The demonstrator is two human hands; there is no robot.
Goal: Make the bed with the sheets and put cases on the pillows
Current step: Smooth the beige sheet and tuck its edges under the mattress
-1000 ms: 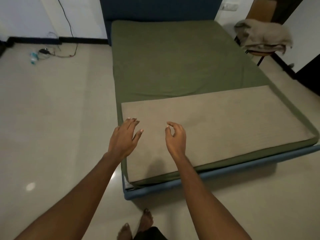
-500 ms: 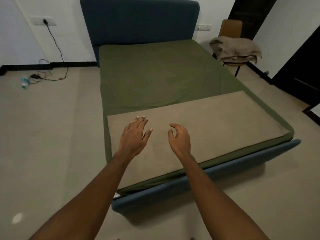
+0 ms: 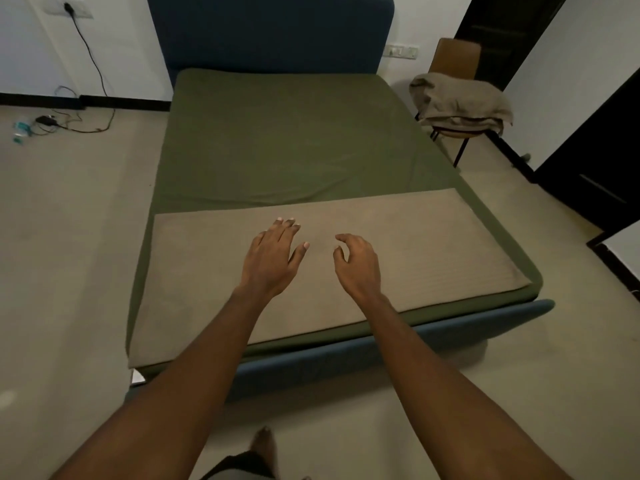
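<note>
Reaching: both bare forearms stretch forward over the foot of the bed (image 3: 346, 355).
Left grip (image 3: 272, 261): released, palm down, fingers straight and slightly spread, holding nothing. It lies over the tan sheet, and I cannot tell whether it touches the cloth.
Right grip (image 3: 358, 265): released, fingers loosely curled, thumb near the forefinger, holding nothing. It is just beside the left one, over the same sheet.
Tan sheet (image 3: 433, 244): folded into a flat band across the foot end of the bed, from one side to the other, on top of the green sheet.
Green sheet (image 3: 294, 140): spread over the whole mattress, with a few shallow creases near the middle.
Headboard (image 3: 270, 32): dark blue, upright against the white wall at the far end.
Chair (image 3: 457, 53): near the far right side of the bed, with a crumpled tan cloth (image 3: 460, 102) heaped on its seat.
Cable (image 3: 90, 64): runs from a wall socket (image 3: 74, 8) down to the floor (image 3: 69, 254) at the far left, with a small bottle (image 3: 20, 128) near its end.
Foot (image 3: 265, 445): bare, on the floor below the arms.
</note>
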